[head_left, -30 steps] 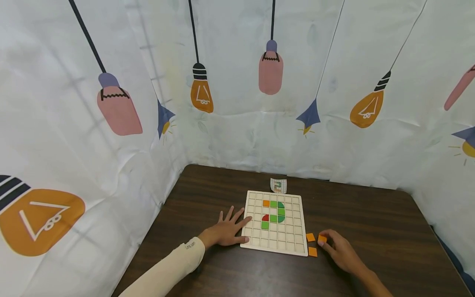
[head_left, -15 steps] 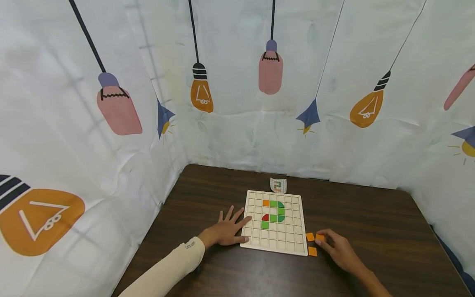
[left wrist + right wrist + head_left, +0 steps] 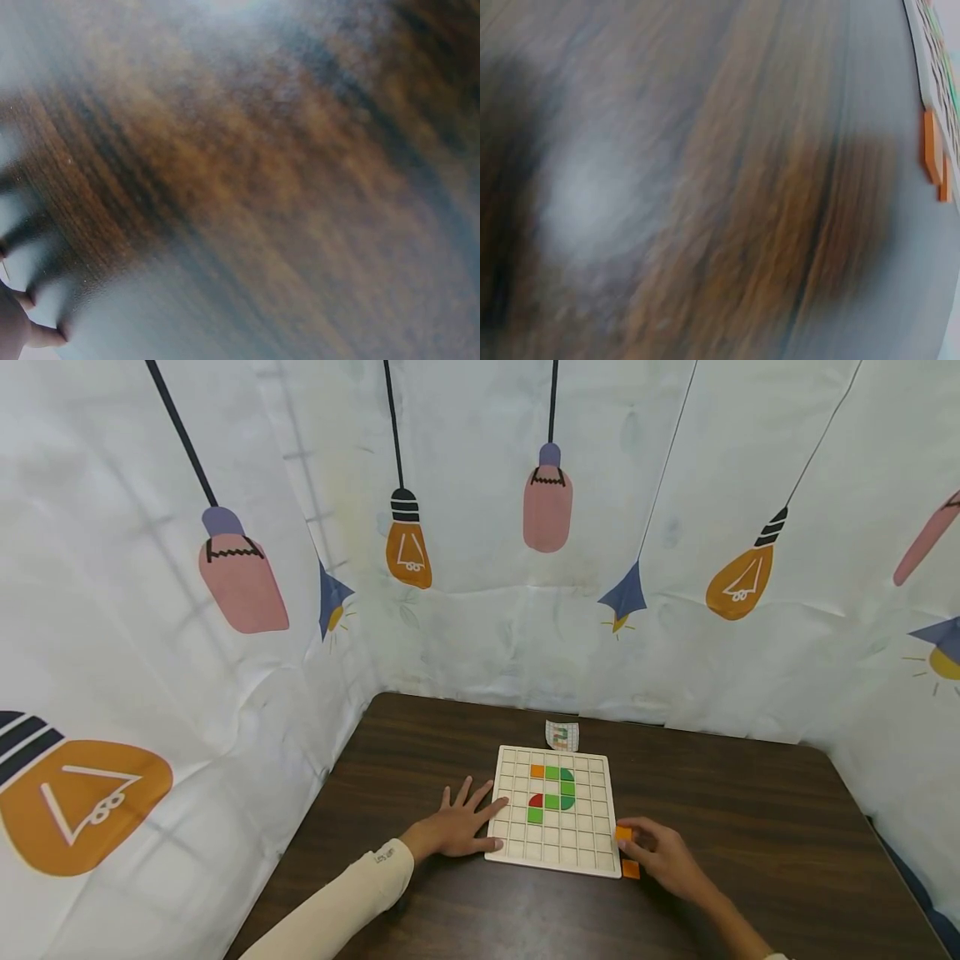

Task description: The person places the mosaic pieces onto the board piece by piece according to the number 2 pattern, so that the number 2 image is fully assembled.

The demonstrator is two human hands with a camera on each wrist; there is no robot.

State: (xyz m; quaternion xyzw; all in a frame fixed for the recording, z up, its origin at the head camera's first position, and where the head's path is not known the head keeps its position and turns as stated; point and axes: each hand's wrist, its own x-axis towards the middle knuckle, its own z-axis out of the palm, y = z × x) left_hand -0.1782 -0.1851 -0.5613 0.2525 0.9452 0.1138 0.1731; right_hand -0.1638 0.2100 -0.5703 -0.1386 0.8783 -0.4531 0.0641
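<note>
A white gridded board [image 3: 573, 848] lies on the table, with orange, green and red pieces set in several of its squares. My left hand [image 3: 456, 829] is spread flat, its fingertips resting on the board's left edge; a bit of it shows at the lower left of the left wrist view. At the right edge, my right hand [image 3: 666, 853] pinches an orange square tile [image 3: 623, 832] between thumb and fingers. Just below lies a second orange tile [image 3: 631, 869]. A third orange tile seen earlier is hidden, apparently under the held one or the fingers.
A small printed paper card [image 3: 562, 736] with a coloured grid pattern lies behind the board. The dark wooden table [image 3: 735, 802] meets a white curtain [image 3: 480, 643] printed with lamps at its back and left.
My right hand has moved left with the pinched orange tile, bringing it to the board's right edge where another tile lay. The left hand stays in place.
</note>
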